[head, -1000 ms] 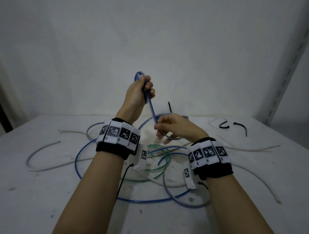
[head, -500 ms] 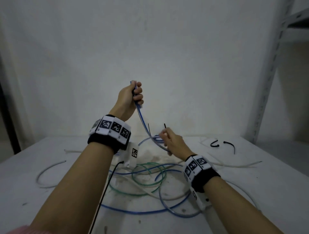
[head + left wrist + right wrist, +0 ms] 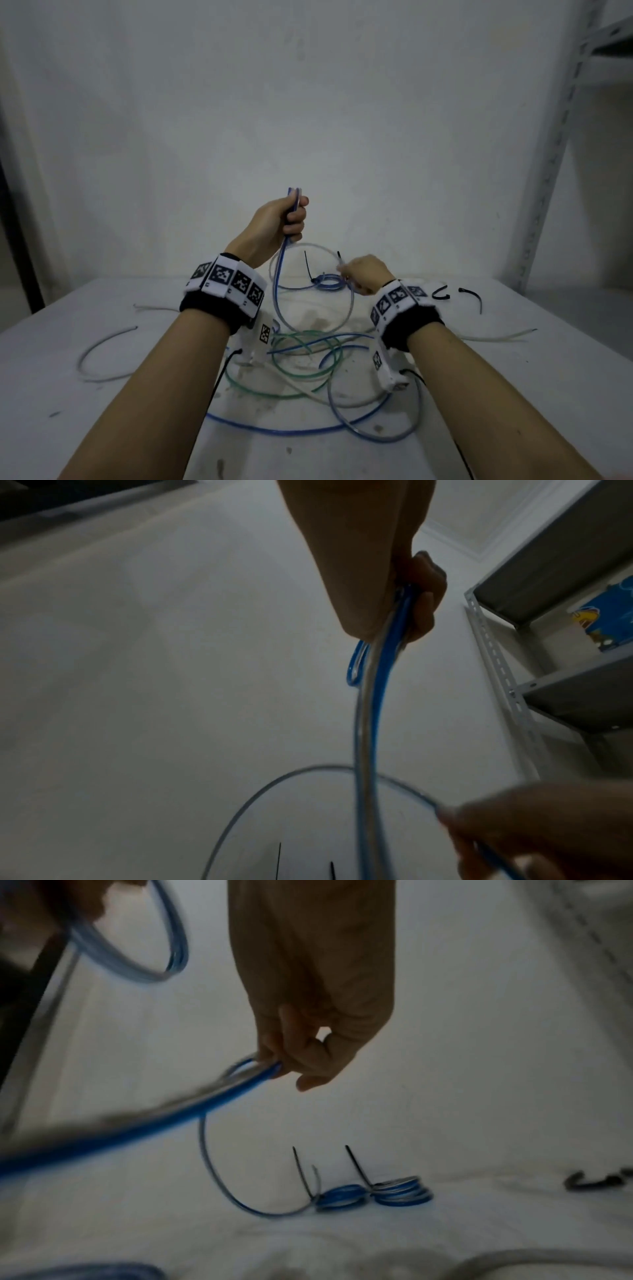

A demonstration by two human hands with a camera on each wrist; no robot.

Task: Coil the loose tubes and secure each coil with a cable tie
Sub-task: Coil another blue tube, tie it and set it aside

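My left hand (image 3: 291,219) is raised above the table and grips a small coil of blue tube (image 3: 383,653) in its fist. From the fist the blue tube (image 3: 279,270) drops and loops round to my right hand (image 3: 346,274), which pinches it between thumb and fingers (image 3: 274,1061) lower down and to the right. Two finished blue coils (image 3: 373,1195), each bound with a black cable tie (image 3: 358,1167), lie on the table beyond my right hand. Loose blue, green and whitish tubes (image 3: 308,356) sprawl on the table between my forearms.
Two spare black cable ties (image 3: 457,296) lie at the back right of the white table (image 3: 102,428). A whitish tube (image 3: 99,346) curves at the left, another (image 3: 496,337) runs right. A grey metal shelf rack (image 3: 582,102) stands at the right, a wall behind.
My left hand stays raised with the coil while my right hand slid along the tube away from me toward the finished coils. The head view tilted up, so the table sits lower in frame.
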